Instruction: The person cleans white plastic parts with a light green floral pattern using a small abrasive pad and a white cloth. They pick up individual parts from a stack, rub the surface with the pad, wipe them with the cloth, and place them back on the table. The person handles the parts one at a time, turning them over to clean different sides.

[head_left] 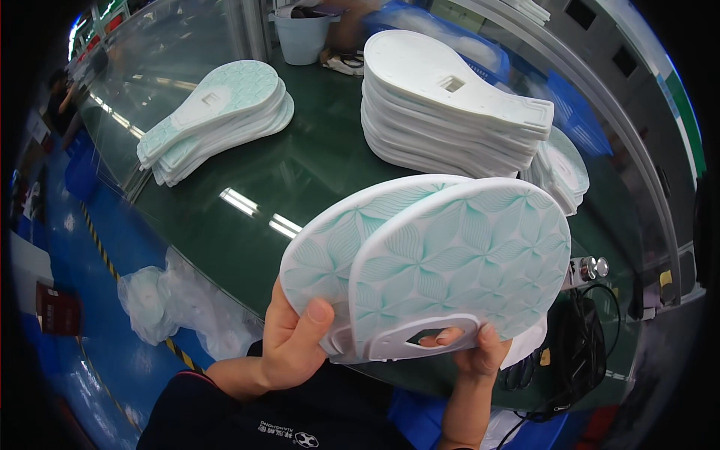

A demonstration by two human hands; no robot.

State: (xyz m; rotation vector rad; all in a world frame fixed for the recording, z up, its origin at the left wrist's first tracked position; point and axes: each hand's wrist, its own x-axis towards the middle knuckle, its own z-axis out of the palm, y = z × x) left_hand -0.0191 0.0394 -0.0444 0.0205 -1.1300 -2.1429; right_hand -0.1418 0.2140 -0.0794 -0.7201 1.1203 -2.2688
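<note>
Close in front of me I hold two white plastic panels, rounded and paddle-shaped, with a teal petal pattern. My left hand is closed on the lower left edge of the rear panel, its thumb on the patterned face. My right hand grips the front panel low down; fingertips show through that panel's cut-out. The front panel overlaps much of the rear one. Beyond them stand a tall stack of plain white panels and, at far left, a lower stack of patterned panels.
Another patterned stack sits at right on the dark green table. A white bucket and blue baskets stand at the back. At right lie a black bag and metal cylinders. Clear plastic bags are beside the table's left edge.
</note>
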